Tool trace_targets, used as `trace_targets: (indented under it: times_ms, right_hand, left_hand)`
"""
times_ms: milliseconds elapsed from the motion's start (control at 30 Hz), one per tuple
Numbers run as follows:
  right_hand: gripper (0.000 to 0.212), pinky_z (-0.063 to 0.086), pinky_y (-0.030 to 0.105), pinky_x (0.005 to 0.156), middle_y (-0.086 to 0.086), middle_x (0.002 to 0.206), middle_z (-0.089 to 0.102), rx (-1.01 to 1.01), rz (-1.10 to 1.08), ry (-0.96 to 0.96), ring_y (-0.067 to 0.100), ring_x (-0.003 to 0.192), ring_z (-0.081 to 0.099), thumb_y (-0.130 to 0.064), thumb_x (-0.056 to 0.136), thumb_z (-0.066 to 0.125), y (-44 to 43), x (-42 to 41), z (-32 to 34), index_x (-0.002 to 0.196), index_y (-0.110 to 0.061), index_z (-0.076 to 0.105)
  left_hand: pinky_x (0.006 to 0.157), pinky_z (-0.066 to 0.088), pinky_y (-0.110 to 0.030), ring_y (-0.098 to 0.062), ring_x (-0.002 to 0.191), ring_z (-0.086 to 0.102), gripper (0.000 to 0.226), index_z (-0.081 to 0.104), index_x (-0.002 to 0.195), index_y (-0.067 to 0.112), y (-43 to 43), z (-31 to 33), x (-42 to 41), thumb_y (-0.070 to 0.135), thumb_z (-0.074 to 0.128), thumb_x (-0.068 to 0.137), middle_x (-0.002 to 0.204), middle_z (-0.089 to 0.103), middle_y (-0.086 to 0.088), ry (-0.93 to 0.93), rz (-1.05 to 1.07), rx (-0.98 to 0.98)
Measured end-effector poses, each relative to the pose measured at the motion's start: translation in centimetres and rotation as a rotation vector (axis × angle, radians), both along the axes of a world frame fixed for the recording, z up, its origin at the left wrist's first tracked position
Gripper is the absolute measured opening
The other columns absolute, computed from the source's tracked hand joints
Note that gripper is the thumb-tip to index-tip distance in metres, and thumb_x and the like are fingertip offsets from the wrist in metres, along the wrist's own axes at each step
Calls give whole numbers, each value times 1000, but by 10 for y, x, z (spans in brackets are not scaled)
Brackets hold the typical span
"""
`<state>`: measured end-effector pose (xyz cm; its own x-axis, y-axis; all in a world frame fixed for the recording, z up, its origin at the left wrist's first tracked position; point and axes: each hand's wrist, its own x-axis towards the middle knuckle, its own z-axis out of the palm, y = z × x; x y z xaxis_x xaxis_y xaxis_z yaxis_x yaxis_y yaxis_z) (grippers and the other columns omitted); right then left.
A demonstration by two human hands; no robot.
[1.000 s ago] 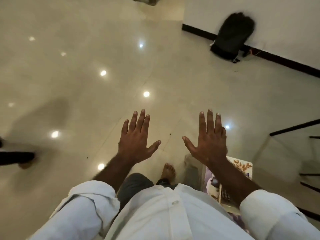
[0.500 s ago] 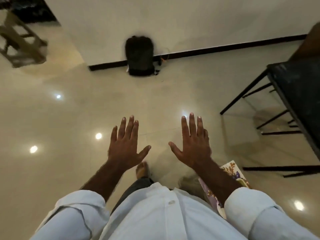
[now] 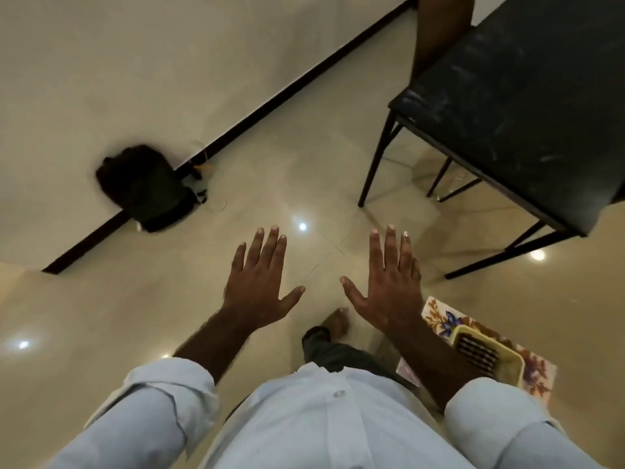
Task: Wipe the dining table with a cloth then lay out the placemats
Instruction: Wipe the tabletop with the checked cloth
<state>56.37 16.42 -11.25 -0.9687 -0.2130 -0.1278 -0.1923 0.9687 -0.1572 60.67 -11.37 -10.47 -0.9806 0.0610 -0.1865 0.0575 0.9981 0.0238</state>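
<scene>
My left hand [image 3: 258,282] and my right hand [image 3: 389,286] are stretched out in front of me over the floor, palms down, fingers straight and spread, holding nothing. A dark dining table [image 3: 521,96] with thin black legs stands at the upper right. Under my right forearm lies a floral patterned mat [image 3: 439,316] with a yellow slotted basket [image 3: 487,353] on it. No cloth shows.
A black backpack [image 3: 148,187] leans on the wall by the dark skirting at the left. Glossy beige floor tiles reflect ceiling lights. A brown chair back [image 3: 439,25] rises beyond the table. My bare foot [image 3: 334,323] is between my hands.
The view has swung right: the backpack has slid to the left and the table has come in larger at the upper right. Both hands stay spread and hold nothing.
</scene>
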Motion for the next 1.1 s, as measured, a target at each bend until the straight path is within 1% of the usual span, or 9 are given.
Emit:
trace_targets:
  times_ms: [200, 333, 467, 567, 733, 833, 933, 967, 1100]
  right_hand:
    - [113, 24, 64, 129, 16, 184, -9, 19, -160, 11, 44, 170, 0, -88, 95, 38, 43, -66, 2, 178, -19, 3]
    - [110, 27, 63, 127, 16, 185, -3, 36, -283, 22, 43, 170, 5, -86, 96, 39, 76, -93, 6, 178, -18, 11]
    - [110, 26, 63, 128, 17, 185, -3, 23, -505, 46, 43, 170, 5, -85, 96, 39, 110, -113, 2, 178, -17, 11]
    - [111, 26, 63, 128, 17, 184, -5, 38, -646, 13, 43, 170, 3, -85, 95, 41, 131, -124, -6, 178, -17, 9]
    - [109, 26, 63, 128, 17, 185, 0, 63, -831, -6, 42, 170, 6, -82, 96, 46, 159, -150, -11, 177, -17, 13]
    - [110, 16, 62, 131, 14, 185, -3, 82, -972, -53, 41, 171, 1, -83, 96, 45, 170, -168, -4, 177, -18, 9]
    - [110, -8, 54, 131, 10, 185, -12, 86, -1141, -88, 38, 171, -9, -86, 97, 41, 181, -181, -1, 177, -23, 0]
    - [110, -8, 55, 132, 9, 185, -14, 70, -1187, -97, 37, 171, -10, -86, 97, 40, 184, -184, -2, 177, -23, -1]
    - [110, 9, 62, 136, 13, 185, -10, 15, -1316, -124, 37, 171, -7, -84, 97, 40, 187, -179, -10, 177, -21, 0]
  left_hand:
    - [134, 15, -62, -32, 171, -7, 108, 11, 176, 11, 55, 10, -123, 84, 33, 99, 185, -5, -9, 41, -203, 13]
    - [133, 18, -63, -33, 171, -4, 108, 15, 175, 11, 101, 11, -190, 84, 35, 98, 185, -3, -9, -20, -381, 20]
    - [133, 19, -61, -32, 171, -1, 106, 17, 175, 12, 153, 7, -254, 83, 35, 98, 185, 2, -8, -24, -590, 23]
    - [135, 15, -60, -33, 171, 1, 106, 14, 176, 14, 190, 1, -302, 84, 33, 98, 185, 1, -8, -36, -716, 34]
    - [135, 14, -61, -33, 171, 1, 108, 17, 176, 15, 255, -10, -383, 86, 41, 98, 185, 4, -9, -38, -915, 45]
    - [136, 8, -59, -32, 171, -7, 110, 9, 176, 16, 292, -8, -427, 89, 32, 97, 185, -8, -8, -66, -1028, 9]
    - [137, 6, -58, -30, 170, -13, 112, 1, 176, 16, 334, -3, -468, 89, 28, 96, 184, -16, -7, -68, -1174, -13]
    - [137, 5, -58, -30, 170, -15, 112, -1, 176, 16, 349, -1, -480, 89, 28, 96, 183, -17, -7, -76, -1221, -19]
    - [137, 7, -59, -29, 169, -18, 112, -7, 175, 15, 400, -2, -503, 88, 26, 95, 182, -22, -7, -120, -1383, -62]
